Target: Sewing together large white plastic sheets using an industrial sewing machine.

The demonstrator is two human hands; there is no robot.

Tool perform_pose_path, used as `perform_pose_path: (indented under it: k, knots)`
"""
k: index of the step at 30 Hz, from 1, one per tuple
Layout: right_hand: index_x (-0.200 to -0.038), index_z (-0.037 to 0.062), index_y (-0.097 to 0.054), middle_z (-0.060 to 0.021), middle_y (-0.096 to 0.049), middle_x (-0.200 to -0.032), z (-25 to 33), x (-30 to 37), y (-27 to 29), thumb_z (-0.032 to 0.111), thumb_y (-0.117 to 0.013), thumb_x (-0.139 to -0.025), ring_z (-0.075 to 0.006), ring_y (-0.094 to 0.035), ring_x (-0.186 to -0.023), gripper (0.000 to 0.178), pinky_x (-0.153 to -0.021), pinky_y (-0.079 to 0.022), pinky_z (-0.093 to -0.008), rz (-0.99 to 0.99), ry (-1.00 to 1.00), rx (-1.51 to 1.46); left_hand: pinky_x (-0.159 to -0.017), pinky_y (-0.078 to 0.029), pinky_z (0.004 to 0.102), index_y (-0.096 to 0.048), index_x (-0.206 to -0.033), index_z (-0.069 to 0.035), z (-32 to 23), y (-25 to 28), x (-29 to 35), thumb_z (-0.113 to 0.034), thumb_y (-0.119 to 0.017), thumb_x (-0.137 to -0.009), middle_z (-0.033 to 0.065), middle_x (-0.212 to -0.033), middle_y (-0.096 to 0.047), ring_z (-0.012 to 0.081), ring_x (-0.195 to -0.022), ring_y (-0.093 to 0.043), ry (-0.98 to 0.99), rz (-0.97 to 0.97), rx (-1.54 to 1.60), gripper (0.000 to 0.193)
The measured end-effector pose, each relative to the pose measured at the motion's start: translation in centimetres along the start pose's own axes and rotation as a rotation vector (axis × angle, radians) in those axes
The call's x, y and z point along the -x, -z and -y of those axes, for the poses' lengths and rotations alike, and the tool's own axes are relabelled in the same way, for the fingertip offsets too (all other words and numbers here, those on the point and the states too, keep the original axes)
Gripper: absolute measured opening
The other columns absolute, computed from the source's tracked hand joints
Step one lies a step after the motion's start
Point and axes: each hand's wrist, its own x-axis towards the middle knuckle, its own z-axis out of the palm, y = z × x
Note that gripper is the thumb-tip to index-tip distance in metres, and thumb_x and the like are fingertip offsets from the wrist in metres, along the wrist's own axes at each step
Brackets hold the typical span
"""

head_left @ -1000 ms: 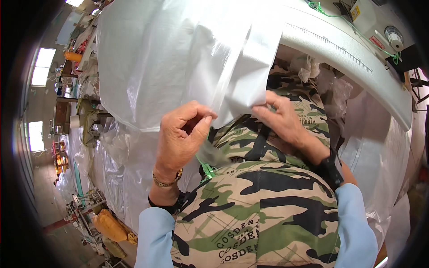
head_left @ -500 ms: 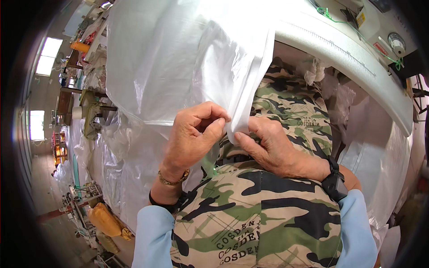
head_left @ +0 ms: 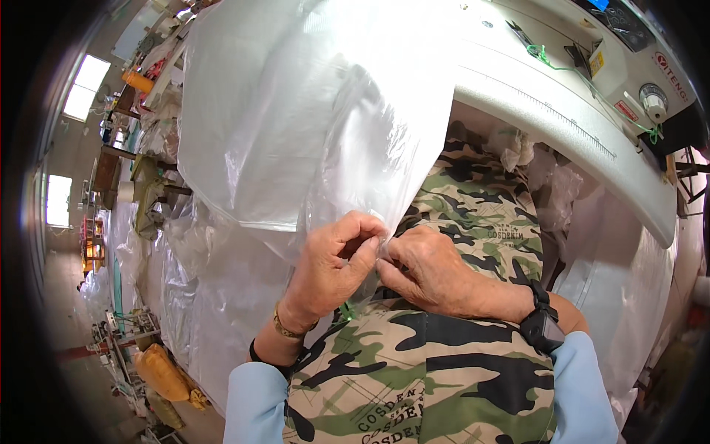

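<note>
A large sheet of translucent white plastic film drapes off the worktable and down toward my lap. Its near corner is gathered between my two hands. My left hand pinches the film's edge with thumb and forefinger. Right beside it, my right hand is closed on the same edge, fingertips almost touching the left ones. The exact fold between the fingertips is too small to make out. A camouflage apron covers my lap under the hands.
The white worktable with a printed ruler scale curves along the right. A white sewing machine with green thread stands at the upper right. More plastic film hangs at left. A yellow bundle lies lower left.
Both hands have moved slightly down, and the right has come closer to the left. The folded white strip that stood up between them has flattened out into the sheet.
</note>
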Motion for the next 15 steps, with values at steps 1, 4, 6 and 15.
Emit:
perform_pose_path:
  k: [1,4,6,15]
  knots:
    - [-0.073,0.0014,-0.06,-0.0193,-0.059,-0.061,0.0,0.0,0.0,0.014,-0.062,-0.088,-0.0385,-0.063,-0.06,0.021,-0.064,-0.05,-0.0473,0.002,0.0,0.0,-0.072,-0.05,0.0227,-0.062,-0.108,0.004,0.0,-0.1,0.0,0.0,-0.057,-0.097,0.0045,-0.089,-0.065,0.0056,-0.082,-0.059,-0.04,-0.019,-0.034,0.013]
    - [-0.074,0.0017,-0.061,-0.0177,-0.06,-0.061,0.0,0.0,-0.1,0.014,-0.063,-0.088,-0.0368,-0.063,-0.06,0.019,-0.068,-0.05,-0.0464,0.014,0.009,0.017,-0.073,-0.051,0.0231,-0.062,-0.11,0.004,0.2,-0.1,0.1,0.0,-0.057,-0.097,0.0067,-0.09,-0.067,0.007,-0.083,-0.061,-0.076,-0.043,-0.08,0.015]
    - [-0.075,0.0025,-0.061,-0.0153,-0.06,-0.06,0.1,0.0,-0.2,0.014,-0.064,-0.087,-0.0344,-0.062,-0.059,0.017,-0.07,-0.049,-0.0436,0.03,0.025,0.078,-0.074,-0.051,0.0232,-0.062,-0.111,0.005,0.3,-0.1,0.1,0.0,-0.056,-0.097,0.0074,-0.09,-0.068,0.0076,-0.083,-0.062,-0.069,-0.046,-0.091,0.016]
    - [-0.067,0.0041,-0.062,-0.0093,-0.062,-0.062,-0.6,0.3,-0.8,0.015,-0.068,-0.079,-0.024,-0.063,-0.061,0.017,-0.066,-0.044,-0.0364,0.089,0.187,0.359,-0.055,-0.036,0.0208,-0.06,-0.088,0.001,2.1,0.3,-1.0,-0.021,-0.073,-0.095,-0.0034,-0.069,-0.051,0.0017,-0.067,-0.043,0.013,0.002,-0.072,0.026]
